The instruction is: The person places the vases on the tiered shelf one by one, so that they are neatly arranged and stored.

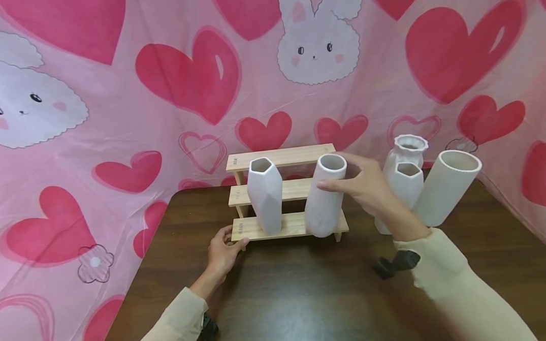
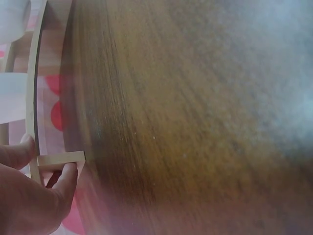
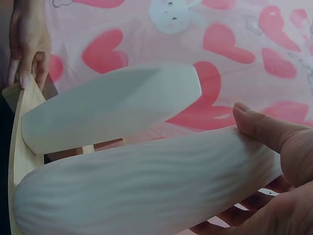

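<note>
My right hand (image 1: pixel 362 184) grips a white vase with wavy ribs (image 1: pixel 325 204) near its round mouth, thumb on one side and fingers behind. The vase's base is at the right part of the bottom step of a three-tier wooden stand (image 1: pixel 293 224). On that same step, further left, a white faceted vase (image 1: pixel 266 196) stands upright. My left hand (image 1: pixel 222 254) pinches the left end of the bottom step, the thumb on top at its front edge. In the left wrist view, fingers (image 2: pixel 66 186) curl around the step's short leg below the board.
Several other white vases stand together on the right of the brown table (image 1: pixel 278 292): one with a scalloped rim (image 1: pixel 405 149), a faceted one (image 1: pixel 406 185) and a plain cylinder (image 1: pixel 447 188). A pink cloth with hearts and rabbits (image 1: pixel 193 21) hangs behind the stand.
</note>
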A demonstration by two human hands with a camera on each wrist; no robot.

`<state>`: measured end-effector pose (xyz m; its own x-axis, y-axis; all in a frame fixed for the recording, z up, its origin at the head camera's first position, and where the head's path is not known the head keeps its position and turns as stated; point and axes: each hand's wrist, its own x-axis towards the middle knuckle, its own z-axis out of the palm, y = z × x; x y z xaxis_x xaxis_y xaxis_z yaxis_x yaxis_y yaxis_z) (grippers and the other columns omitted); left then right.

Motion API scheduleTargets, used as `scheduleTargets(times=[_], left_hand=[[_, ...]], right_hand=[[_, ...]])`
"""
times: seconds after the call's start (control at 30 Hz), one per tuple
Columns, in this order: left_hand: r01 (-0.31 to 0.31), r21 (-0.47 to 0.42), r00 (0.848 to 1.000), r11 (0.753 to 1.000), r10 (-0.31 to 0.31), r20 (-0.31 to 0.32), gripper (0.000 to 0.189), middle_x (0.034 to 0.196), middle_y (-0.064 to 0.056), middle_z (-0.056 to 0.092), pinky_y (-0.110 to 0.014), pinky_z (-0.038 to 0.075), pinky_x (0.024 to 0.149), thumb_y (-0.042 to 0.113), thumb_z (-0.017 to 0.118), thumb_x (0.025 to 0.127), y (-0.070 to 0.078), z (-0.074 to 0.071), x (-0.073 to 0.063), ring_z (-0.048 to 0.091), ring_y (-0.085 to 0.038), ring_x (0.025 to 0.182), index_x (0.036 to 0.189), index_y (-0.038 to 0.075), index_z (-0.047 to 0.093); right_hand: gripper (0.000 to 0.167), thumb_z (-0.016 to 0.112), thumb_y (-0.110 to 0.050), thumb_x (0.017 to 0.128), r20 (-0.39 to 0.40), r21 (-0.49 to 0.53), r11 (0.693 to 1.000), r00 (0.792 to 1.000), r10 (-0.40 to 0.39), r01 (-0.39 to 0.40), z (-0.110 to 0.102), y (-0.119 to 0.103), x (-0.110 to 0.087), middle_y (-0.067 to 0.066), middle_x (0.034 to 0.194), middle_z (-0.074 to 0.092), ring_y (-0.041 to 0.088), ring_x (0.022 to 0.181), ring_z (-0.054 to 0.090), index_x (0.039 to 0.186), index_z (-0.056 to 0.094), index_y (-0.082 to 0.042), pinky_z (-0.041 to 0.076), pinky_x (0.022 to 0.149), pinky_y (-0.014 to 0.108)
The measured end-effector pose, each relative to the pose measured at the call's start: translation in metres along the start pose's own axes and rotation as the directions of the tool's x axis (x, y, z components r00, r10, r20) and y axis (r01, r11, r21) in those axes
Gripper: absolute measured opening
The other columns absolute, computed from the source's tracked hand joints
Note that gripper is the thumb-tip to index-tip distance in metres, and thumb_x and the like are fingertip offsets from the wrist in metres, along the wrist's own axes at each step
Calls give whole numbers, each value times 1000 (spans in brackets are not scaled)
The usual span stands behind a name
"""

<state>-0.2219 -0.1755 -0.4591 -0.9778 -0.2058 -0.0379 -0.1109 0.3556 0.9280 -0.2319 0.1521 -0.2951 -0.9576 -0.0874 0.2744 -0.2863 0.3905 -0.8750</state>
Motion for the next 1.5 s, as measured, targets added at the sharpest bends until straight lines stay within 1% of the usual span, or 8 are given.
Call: scheduleTargets(times=[0.23, 0.37, 0.53, 0.77, 0.9, 1.03, 1.27, 1.5], left_hand=[[5, 3, 1000, 1000, -5, -4, 57, 111, -17, 66, -27, 49, 70, 14, 76, 83, 2, 0, 0, 65, -22, 93, 133, 3, 50], [7, 9, 1000, 1000, -7, -4, 58, 112, -17, 66, -27, 49, 70, 13, 76, 83, 2, 0, -1, 64, -24, 95, 133, 3, 50], [11, 14, 1000, 1000, -11, -5, 58, 112, -17, 66, -27, 49, 70, 14, 76, 83, 2, -1, -1, 64, -24, 96, 134, 3, 50], [6, 17, 1000, 1000, -6, -5, 58, 112, -17, 66, -28, 49, 71, 14, 76, 83, 2, -1, -1, 63, -25, 97, 134, 3, 50], [3, 23, 1000, 1000, -3, -6, 58, 112, -16, 67, -28, 49, 73, 15, 77, 83, 2, 0, 0, 63, -26, 99, 134, 4, 50], [5, 21, 1000, 1000, -5, -4, 58, 111, -16, 67, -28, 49, 72, 15, 77, 83, 1, -1, 1, 63, -25, 98, 133, 4, 50], [3, 14, 1000, 1000, -3, 1, 59, 113, -17, 66, -28, 49, 72, 16, 77, 83, 0, -1, 1, 63, -26, 99, 134, 4, 50], [3, 15, 1000, 1000, -3, 3, 59, 114, -17, 66, -30, 50, 75, 16, 76, 83, 2, -1, -1, 63, -27, 101, 134, 4, 50]], right_hand=[[62, 87, -32, 70, 38, 85, 996, 999, -27, 24, 11, 1, 10, 3, 112, 66, 19, 100, 60, 126, 64, -19, 48, 88, 38], [63, 87, -30, 70, 54, 89, 996, 998, -27, 22, 16, 1, 16, 6, 113, 65, 21, 100, 59, 127, 63, -15, 48, 88, 39], [65, 88, -30, 70, 62, 92, 996, 998, -10, 4, 21, 2, 21, 7, 114, 65, 23, 101, 58, 128, 62, -15, 47, 89, 42], [65, 88, -21, 69, 74, 151, 988, 997, -32, 21, 27, 6, 24, 7, 112, 65, 21, 98, 61, 128, 61, -12, 50, 86, 35], [66, 88, -19, 69, 83, 169, 985, 996, -40, 25, 29, 7, 25, 8, 112, 65, 21, 99, 61, 128, 60, -12, 50, 85, 35], [67, 88, -20, 69, 84, 153, 988, 996, -39, 26, 29, 7, 25, 8, 113, 64, 22, 100, 61, 129, 60, -12, 50, 86, 37], [62, 86, -21, 73, 94, 100, 992, 992, -82, 73, 30, 7, 28, 10, 111, 64, 24, 98, 60, 128, 59, -11, 50, 84, 39], [62, 84, -20, 75, 118, 94, 994, 991, -67, 56, 29, 9, 27, 9, 115, 62, 25, 101, 58, 130, 56, -13, 48, 85, 40]])
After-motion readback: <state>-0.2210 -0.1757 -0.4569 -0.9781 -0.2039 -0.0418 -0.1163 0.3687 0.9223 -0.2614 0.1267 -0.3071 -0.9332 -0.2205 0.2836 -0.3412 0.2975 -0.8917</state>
